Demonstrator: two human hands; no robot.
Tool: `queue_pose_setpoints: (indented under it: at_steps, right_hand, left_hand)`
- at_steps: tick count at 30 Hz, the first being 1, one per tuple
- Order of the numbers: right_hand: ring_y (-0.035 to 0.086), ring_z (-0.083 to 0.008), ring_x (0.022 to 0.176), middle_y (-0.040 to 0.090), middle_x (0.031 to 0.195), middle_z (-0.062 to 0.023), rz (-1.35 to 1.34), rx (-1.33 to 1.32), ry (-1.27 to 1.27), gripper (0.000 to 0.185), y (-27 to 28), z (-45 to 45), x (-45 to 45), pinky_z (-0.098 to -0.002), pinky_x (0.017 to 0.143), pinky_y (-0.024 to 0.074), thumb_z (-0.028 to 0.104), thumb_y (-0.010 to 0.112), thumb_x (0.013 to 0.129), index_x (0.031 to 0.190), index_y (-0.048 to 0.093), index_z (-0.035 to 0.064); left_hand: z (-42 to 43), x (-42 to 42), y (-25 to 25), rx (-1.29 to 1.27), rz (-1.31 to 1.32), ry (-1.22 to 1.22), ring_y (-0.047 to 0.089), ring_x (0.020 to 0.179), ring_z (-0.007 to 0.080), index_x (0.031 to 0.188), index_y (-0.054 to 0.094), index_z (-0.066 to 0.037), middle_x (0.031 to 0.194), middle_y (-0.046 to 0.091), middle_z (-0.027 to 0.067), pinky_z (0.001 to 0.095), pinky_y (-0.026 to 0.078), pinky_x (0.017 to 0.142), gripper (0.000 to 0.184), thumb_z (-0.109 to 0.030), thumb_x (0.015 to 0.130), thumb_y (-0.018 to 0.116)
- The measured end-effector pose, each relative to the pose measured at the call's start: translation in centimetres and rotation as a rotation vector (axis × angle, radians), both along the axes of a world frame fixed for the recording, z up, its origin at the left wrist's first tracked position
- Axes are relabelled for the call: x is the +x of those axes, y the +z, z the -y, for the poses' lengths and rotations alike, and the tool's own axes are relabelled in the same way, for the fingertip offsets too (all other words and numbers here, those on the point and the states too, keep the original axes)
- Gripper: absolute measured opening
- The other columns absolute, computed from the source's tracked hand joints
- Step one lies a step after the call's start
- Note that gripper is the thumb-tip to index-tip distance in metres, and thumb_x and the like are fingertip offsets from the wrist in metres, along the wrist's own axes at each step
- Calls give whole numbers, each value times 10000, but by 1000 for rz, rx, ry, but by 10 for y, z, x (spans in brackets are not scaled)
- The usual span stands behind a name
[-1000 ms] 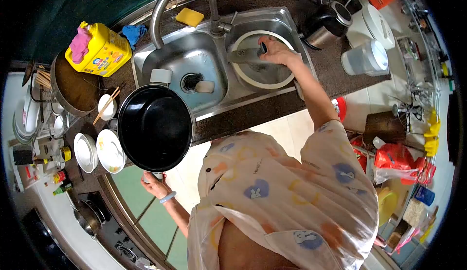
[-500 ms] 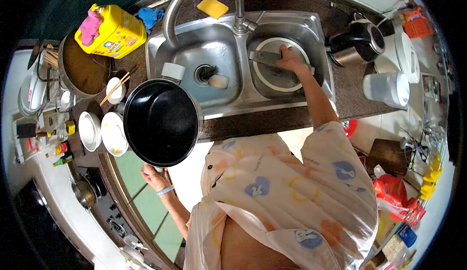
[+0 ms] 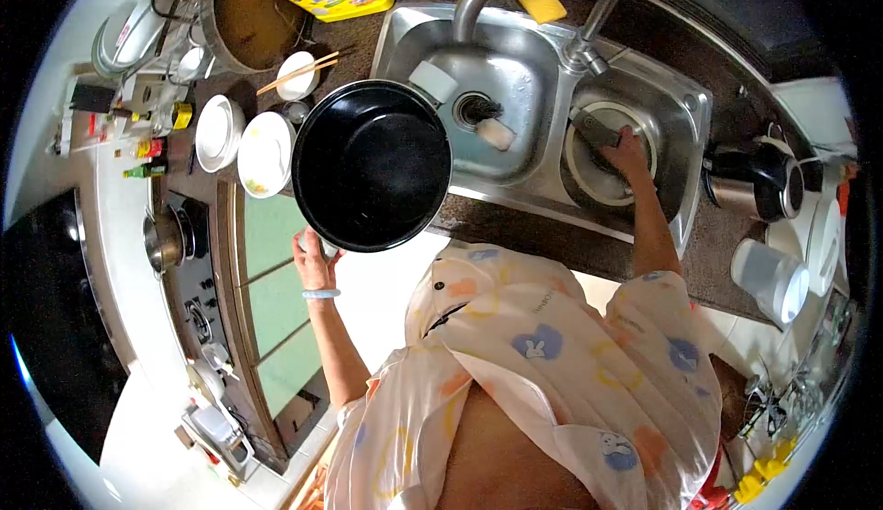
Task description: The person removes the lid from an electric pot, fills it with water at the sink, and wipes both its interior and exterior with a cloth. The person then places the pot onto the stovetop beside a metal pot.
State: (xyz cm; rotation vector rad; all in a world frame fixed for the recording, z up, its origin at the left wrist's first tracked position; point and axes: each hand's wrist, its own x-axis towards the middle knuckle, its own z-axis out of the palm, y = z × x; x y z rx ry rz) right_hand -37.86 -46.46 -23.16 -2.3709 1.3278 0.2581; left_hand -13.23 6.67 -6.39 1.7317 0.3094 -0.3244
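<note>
The person's left hand is closed around the near handle of a big black pot, fingers curled round it, holding the pot with its open mouth facing up at the near edge of the table, beside the left basin. The right hand reaches into the right basin, its fingers bent together at a flat grey strip that lies across a pale-rimmed round lid; the fingertips' exact grip I can't make out. A pale block sits near the drain in the left basin. Left of the pot stand white bowls, and chopsticks lie across a smaller bowl.
</note>
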Motion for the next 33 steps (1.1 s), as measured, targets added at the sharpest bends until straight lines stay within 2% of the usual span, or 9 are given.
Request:
queue_pose_setpoints:
  at_steps: [7, 11, 16, 18, 19, 22, 24, 28, 33]
  right_hand:
    - [552, -418, 1014, 502, 1134, -288, -21, 126, -38, 597, -10, 15, -6, -475, 827, 465, 266, 687, 794, 1238, 363, 33]
    - [553, -346, 1087, 536, 1194, -238, -10, 16, 91, 704, -50, 30, -20, -496, 892, 446, 414, 700, 768, 1276, 407, 25]
    - [569, -399, 1023, 481, 1206, -302, -104, -202, 453, 630, -75, 62, -33, -448, 827, 489, 359, 622, 843, 1296, 347, 18]
    - [587, -369, 998, 506, 1191, -251, 663, 203, 162, 623, -108, 98, -26, -420, 821, 499, 405, 602, 853, 1281, 378, 10]
    - [593, -359, 990, 514, 1185, -234, 917, 340, 70, 623, -105, 104, -20, -411, 819, 502, 420, 596, 857, 1276, 388, 8]
    - [599, -295, 969, 547, 1128, -142, 320, 179, 20, 630, -8, 85, 33, -386, 827, 503, 496, 554, 868, 1235, 442, -4]
    - [593, -245, 941, 550, 1076, -107, 677, 208, 27, 670, 17, 75, 55, -369, 821, 502, 555, 523, 867, 1228, 460, -6]
    - [582, -248, 1026, 511, 1227, -149, 727, 650, -291, 684, 89, 48, 95, -371, 829, 521, 567, 466, 894, 1262, 469, -10]
    - [608, -189, 857, 552, 1013, -103, 832, 683, -371, 713, 72, 57, 97, -304, 732, 549, 633, 505, 840, 1180, 500, 6]
  left_hand:
    - [-18, 15, 6, -244, -213, -252, 630, 796, 132, 1137, 555, -65, 940, 630, 44, 276, 572, 586, 368, -360, 916, 555]
    - [-21, 22, 6, -303, -274, -298, 623, 784, 116, 1130, 581, -63, 931, 639, 23, 267, 571, 624, 358, -355, 929, 534]
    - [-27, 36, 10, -360, -360, -424, 631, 981, 217, 1248, 462, -31, 1116, 618, 87, 420, 573, 804, 478, -273, 872, 633]
    - [-24, 42, 14, -366, -373, -442, 630, 984, 229, 1293, 390, -10, 1122, 611, 104, 434, 570, 805, 567, -245, 851, 659]
    - [-24, 44, 14, -373, -384, -468, 629, 986, 242, 1338, 319, 11, 1128, 605, 122, 448, 568, 806, 665, -216, 830, 685]
    - [-14, 39, 24, -359, -413, -395, 621, 989, 327, 1391, 117, 53, 1138, 569, 224, 486, 557, 813, 858, -135, 794, 704]
    - [7, 28, 43, -226, -411, -377, 610, 1003, 369, 1411, -11, 35, 1128, 569, 248, 468, 555, 829, 946, -168, 803, 686]
    - [44, 21, 54, -306, -427, -447, 630, 940, 411, 1365, 80, 46, 1103, 545, 318, 444, 582, 754, 814, -145, 830, 663]
    - [85, 13, 65, -371, -418, -413, 618, 955, 434, 1231, 248, 14, 1098, 546, 317, 445, 585, 763, 562, -121, 847, 636]
